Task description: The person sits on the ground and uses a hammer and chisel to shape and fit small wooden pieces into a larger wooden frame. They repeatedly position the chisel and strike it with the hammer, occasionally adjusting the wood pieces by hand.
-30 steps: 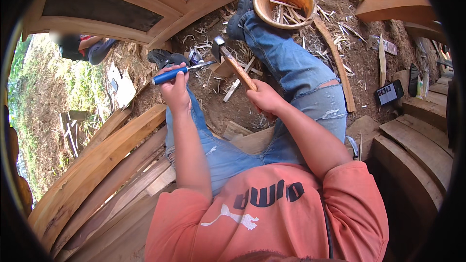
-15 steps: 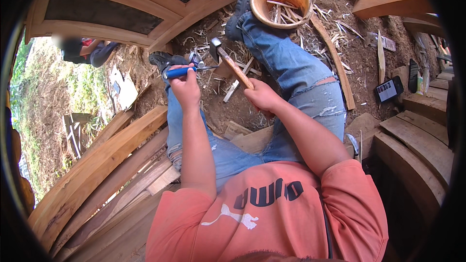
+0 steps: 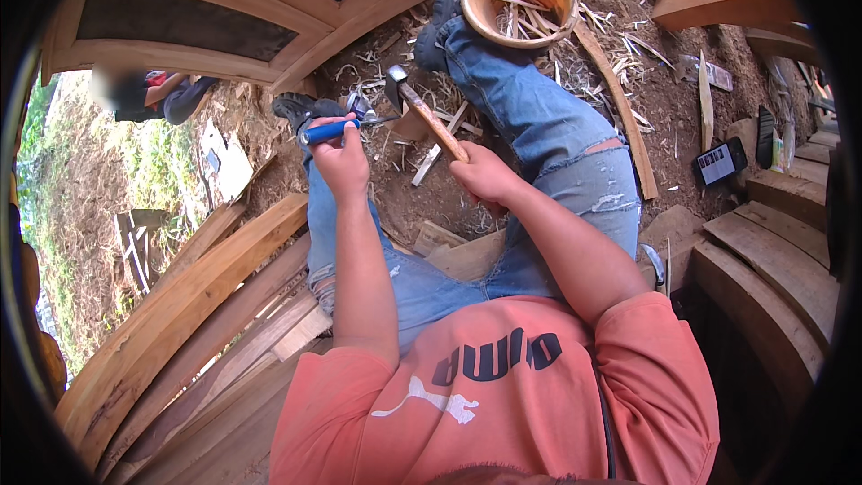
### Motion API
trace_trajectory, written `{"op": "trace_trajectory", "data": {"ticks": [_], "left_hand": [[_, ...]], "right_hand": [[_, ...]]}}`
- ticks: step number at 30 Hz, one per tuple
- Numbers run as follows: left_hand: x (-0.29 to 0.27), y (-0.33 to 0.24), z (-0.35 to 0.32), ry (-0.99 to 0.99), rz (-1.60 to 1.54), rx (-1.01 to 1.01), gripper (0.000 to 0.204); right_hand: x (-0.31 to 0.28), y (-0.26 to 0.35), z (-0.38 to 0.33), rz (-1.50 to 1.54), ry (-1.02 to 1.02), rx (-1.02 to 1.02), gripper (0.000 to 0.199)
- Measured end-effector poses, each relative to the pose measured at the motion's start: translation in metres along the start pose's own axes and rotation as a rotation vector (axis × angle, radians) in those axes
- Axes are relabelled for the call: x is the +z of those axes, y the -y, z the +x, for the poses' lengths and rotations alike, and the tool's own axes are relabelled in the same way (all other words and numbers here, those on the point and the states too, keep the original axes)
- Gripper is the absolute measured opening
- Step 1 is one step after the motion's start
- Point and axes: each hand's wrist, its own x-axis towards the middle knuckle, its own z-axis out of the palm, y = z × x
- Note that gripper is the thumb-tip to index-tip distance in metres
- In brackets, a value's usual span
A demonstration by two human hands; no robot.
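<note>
While right hand (image 3: 487,177) grips hammer (image 3: 434,125), open soil (image 3: 400,202) separates legs (image 3: 530,112).

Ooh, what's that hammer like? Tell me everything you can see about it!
The hammer has a dark head that looks like metal, with a shiny end, and a straight, patchy brown handle that looks like wood. It slants up and to the left in the picture, over the littered ground between the jeans legs. The right hand grips the handle's near end, hiding that part.
</note>
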Motion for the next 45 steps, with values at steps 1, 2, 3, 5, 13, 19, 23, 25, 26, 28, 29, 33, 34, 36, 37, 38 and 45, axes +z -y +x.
{"op": "trace_trajectory", "data": {"ticks": [1,2,3,5,13,19,23,25,26,28,29,33,34,36,37,38,45], "left_hand": [[0.0,0.0,0.0,0.009,0.001,0.006,0.037],[0.001,-0.001,-0.001,0.012,0.009,0.001,0.037],[0.001,-0.001,-0.001,0.016,0.017,-0.003,0.037],[0.002,-0.002,-0.002,0.017,0.027,-0.004,0.037],[0.005,-0.004,-0.003,0.031,0.06,0.032,0.037],[0.003,-0.006,-0.003,0.042,0.069,0.023,0.036],[0.0,0.003,-0.004,0.019,0.012,0.036,0.036],[0.001,-0.001,-0.005,0.029,0.007,0.019,0.036],[0.002,-0.001,-0.005,0.03,0.008,0.021,0.036],[0.001,-0.002,-0.005,0.029,0.012,0.026,0.037],[0.001,-0.002,-0.005,0.028,0.012,0.032,0.037],[0.004,-0.006,-0.006,0.03,0.028,0.049,0.037],[0.005,-0.007,-0.006,0.032,0.036,0.051,0.037],[0.004,-0.007,-0.006,0.039,0.033,0.045,0.037],[0.003,-0.006,-0.007,0.042,0.031,0.041,0.038],[0.002,-0.005,-0.006,0.041,0.029,0.051,0.037],[-0.002,0.002,-0.005,0.038,0.003,0.079,0.036]], "right_hand": [[0.0,0.0,0.0,-0.002,-0.001,0.001,0.039],[0.0,0.0,0.0,0.004,0.003,-0.002,0.038],[0.0,0.0,0.0,0.01,0.007,-0.006,0.038],[0.0,0.0,0.0,0.013,0.01,-0.009,0.038],[0.001,-0.001,0.001,0.024,0.009,-0.004,0.039],[-0.001,-0.001,0.001,-0.011,0.008,0.009,0.042],[0.0,-0.002,0.002,-0.012,0.011,0.007,0.044],[0.0,-0.003,0.004,-0.009,0.01,0.012,0.045],[0.0,-0.004,0.004,-0.008,0.007,0.016,0.045],[0.0,-0.003,0.003,-0.008,0.006,0.022,0.046],[0.0,-0.002,0.002,-0.009,0.006,0.02,0.046],[0.0,-0.003,0.003,-0.004,0.004,0.013,0.045],[0.0,-0.003,0.003,-0.001,0.002,0.01,0.044],[0.0,-0.004,0.003,0.001,0.001,0.01,0.044],[0.0,-0.003,0.003,0.001,0.002,0.011,0.044],[0.0,-0.003,0.002,0.002,0.004,0.013,0.044],[0.001,-0.008,0.006,0.001,0.004,0.002,0.044]]}}
